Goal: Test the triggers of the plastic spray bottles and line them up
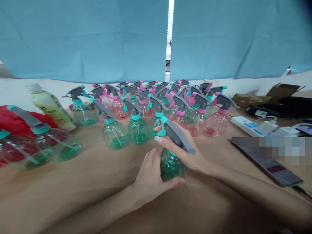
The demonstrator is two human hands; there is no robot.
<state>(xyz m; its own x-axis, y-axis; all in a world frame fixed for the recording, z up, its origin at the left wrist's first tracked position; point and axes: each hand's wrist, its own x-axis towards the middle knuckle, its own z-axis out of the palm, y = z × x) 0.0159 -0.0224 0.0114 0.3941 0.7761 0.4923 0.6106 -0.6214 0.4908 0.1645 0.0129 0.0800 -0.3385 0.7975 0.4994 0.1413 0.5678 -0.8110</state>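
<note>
In the lower centre of the frame, we saw the green spray bottle point(172, 168) between both hands. The left hand point(149, 175) was curved around its rounded body, opened about as wide as the bottle, with the fingers at its left side and the thumb along its lower front. The right hand point(192, 154) had its fingers bent about the neck, below the smooth grey spray head point(175, 134); how tightly, we could not tell. The body was translucent, glossy plastic. Behind, we saw similar round bottles point(138, 131) on the brown table point(97, 182).
</note>
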